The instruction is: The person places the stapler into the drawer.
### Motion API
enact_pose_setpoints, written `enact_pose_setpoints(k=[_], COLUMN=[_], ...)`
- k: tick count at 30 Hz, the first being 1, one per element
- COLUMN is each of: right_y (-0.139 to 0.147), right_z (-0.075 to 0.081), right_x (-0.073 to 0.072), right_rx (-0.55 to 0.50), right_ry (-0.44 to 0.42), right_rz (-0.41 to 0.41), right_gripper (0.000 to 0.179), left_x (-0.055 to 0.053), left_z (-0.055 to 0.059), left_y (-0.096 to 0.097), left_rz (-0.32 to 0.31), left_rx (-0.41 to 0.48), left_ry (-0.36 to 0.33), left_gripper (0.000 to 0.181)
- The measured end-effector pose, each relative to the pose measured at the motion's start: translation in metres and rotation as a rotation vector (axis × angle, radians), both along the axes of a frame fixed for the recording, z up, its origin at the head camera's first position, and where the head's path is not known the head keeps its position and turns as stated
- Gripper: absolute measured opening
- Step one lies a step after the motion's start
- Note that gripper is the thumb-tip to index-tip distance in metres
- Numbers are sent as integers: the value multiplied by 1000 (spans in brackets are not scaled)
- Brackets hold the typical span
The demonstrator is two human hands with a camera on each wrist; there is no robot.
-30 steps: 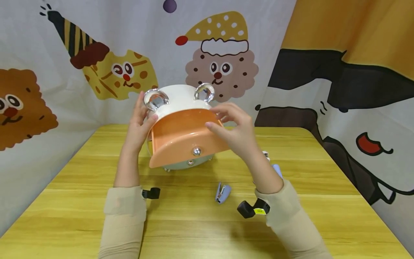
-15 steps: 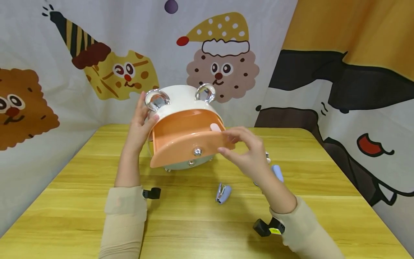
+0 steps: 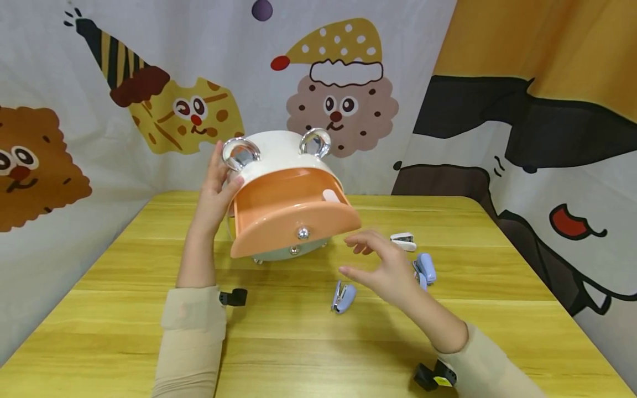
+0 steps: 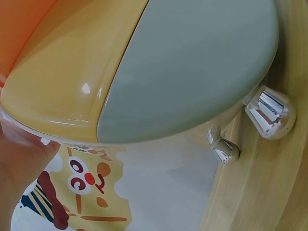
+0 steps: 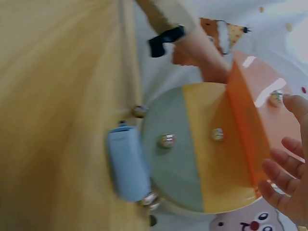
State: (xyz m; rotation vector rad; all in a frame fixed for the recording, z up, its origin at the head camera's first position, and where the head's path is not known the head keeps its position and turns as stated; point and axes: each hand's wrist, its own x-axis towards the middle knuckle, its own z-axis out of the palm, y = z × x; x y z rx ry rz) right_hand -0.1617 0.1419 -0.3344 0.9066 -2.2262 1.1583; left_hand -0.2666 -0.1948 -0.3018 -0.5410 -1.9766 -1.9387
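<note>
Head view: shows at centre a round, white-shelled cabinet [image 3: 276,148], orange drawer [image 3: 278,229] pulled out. Includes left hand [image 3: 213,188] gripping the cabinet's left side, thumb on the front rim; right hand [image 3: 385,271] right of centre, touching nothing, fingers loosely bent and well apart from the thumb. Lists as done: drawer out, one pale object [image 3: 330,195] inside, kind unclear. Lists as left on the tabletop [image 3: 278,342]: blue stapler [image 3: 343,297] at lower centre, white stapler [image 3: 404,241] and second blue stapler [image 3: 426,268] at right, the latter partly behind the right hand.

Left wrist view: adds yellow drawer [image 4: 72,72] and green drawer [image 4: 192,72] across the top, both closed, plus silver feet [image 4: 272,115] at right. Crops left hand at left edge; cannot tell fingertips here.

Right wrist view: adds silver knobs [image 5: 167,140] on both closed drawers, at centre. Confirms right-hand fingers spread at right edge, pinching nothing. Omits the pale object.
</note>
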Motion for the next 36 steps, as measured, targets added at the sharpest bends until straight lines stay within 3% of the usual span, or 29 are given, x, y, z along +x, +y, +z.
enact_pose_setpoints(k=[6,25,36], right_y=[6,27,25], right_z=[-15,-53,-74], right_x=[4,1,8], right_rx=[99,249,261], right_ry=[-124,-364,-427], right_rz=[-3,54,-90], right_gripper=[49,62,67], left_x=[0,0,1], left_z=[0,0,0], left_y=[0,1,0], left_rz=[-1,-16,-23], left_rx=[3,19,21], left_ry=[2,4,9], left_gripper=[76,77,77])
